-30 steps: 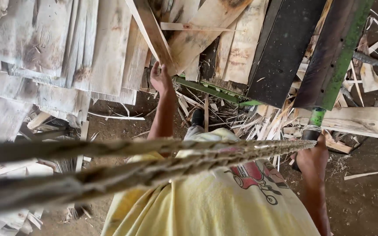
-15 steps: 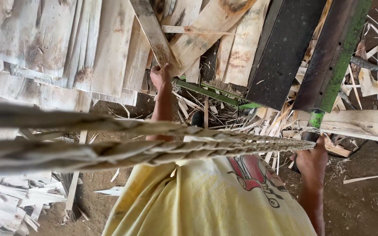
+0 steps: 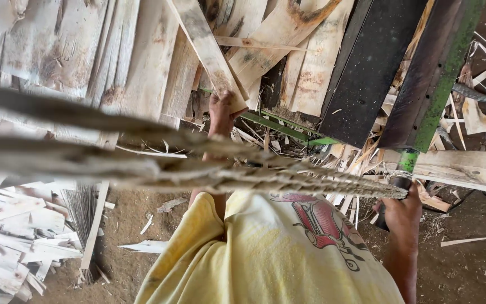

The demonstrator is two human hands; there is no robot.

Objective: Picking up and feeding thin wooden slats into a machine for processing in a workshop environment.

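head | rope (image 3: pixel 209 174) crosses view | left hand (image 3: pixel 222 112) grips plank (image 3: pixel 206 50)

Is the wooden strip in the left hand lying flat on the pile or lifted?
Lifted: the left hand grips the wooden strip, slanted across the pile.

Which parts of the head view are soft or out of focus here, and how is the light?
Head view: the twisted rope crossing close to the lens is blurred at its left end; the left hand on the wooden plank and the right hand are sharp; light is even daylight, no glare.
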